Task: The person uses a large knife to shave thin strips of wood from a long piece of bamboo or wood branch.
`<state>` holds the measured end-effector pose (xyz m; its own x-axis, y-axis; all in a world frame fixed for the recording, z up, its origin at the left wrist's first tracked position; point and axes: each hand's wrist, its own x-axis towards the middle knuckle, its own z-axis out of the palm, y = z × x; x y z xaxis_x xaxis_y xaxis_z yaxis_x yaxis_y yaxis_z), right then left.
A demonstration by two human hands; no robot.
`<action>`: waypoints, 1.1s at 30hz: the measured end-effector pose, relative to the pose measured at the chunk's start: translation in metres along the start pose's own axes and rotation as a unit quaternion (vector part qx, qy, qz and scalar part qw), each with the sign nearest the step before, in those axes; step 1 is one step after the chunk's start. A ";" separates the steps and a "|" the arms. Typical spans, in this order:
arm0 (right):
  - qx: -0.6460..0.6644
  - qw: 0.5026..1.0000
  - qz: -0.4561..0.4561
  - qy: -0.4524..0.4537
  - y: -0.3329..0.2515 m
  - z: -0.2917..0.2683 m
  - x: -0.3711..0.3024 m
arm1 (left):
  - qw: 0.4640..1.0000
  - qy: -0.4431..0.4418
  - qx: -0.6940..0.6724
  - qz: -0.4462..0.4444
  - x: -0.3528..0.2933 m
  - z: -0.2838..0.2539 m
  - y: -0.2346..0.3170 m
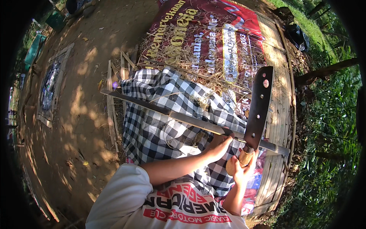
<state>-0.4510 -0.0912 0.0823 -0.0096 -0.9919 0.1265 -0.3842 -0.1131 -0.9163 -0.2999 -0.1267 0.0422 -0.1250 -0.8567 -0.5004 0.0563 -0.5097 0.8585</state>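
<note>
My left hand (218,145) grips a long flat bamboo strip (160,110) that runs from the upper left down to the right across my lap. My right hand (242,170) is closed around the wooden handle of a broad dark cleaver (259,103). The blade stands upright with its lower end resting against the strip, right beside my left hand. A black-and-white checked cloth (152,129) covers my legs under the strip.
I sit on a slatted bamboo platform (278,95) covered by a red printed banner (213,34) strewn with dry shavings. Loose bamboo slats (111,110) lie at the platform's left edge. Bare dirt ground (76,114) spreads left; grass and plants lie right.
</note>
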 end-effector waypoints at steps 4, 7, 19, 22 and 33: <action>0.058 0.998 0.004 0.005 0.025 -0.003 0.000 | 0.959 -0.276 0.062 0.015 -0.055 -0.038 0.019; 0.025 0.997 0.074 -0.003 0.022 -0.005 0.005 | 0.908 -0.281 0.272 0.152 -0.111 -0.108 0.086; 0.021 0.998 0.056 0.014 0.032 -0.009 0.047 | 0.787 0.068 0.613 0.023 -0.104 -0.372 0.016; -0.003 0.998 0.066 0.008 0.010 -0.012 0.053 | 0.783 0.018 0.622 -0.001 -0.102 -0.350 0.026; -0.079 0.980 -0.098 -0.151 -0.051 0.043 0.034 | 0.966 -0.019 0.131 -0.223 -0.108 -0.275 -0.007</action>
<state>-0.3917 -0.1219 0.1165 0.3432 -0.9267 0.1531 -0.4903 -0.3158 -0.8124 -0.0142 -0.0522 0.0598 -0.1150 -0.5503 -0.8270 -0.2634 -0.7859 0.5595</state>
